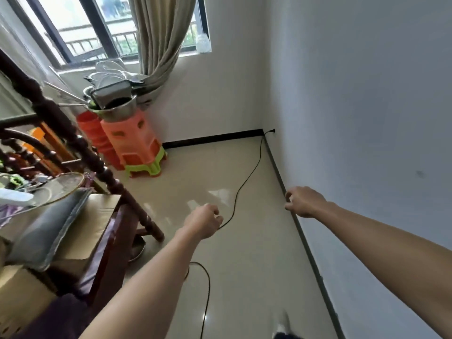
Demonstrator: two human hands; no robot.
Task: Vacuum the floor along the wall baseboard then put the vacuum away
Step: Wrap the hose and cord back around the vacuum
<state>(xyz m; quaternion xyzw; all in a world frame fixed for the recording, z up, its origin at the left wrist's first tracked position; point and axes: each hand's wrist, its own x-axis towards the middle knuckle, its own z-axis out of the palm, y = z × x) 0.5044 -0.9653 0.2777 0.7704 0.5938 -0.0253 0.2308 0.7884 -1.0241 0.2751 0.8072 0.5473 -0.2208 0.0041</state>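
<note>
Thin black power cord (245,181) snakes over glossy pale tile floor (249,270) to a wall plug (270,131). Left hand (203,221) pinches it; right hand (303,201) is loosely curled and empty.

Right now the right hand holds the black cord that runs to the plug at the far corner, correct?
No. The head view shows the left hand holding the black cord, which runs to the plug at the far corner; the right hand holds nothing.

Bright window (73,33) daylight, glare on floor (220,194), wide-angle edge warp.
</note>
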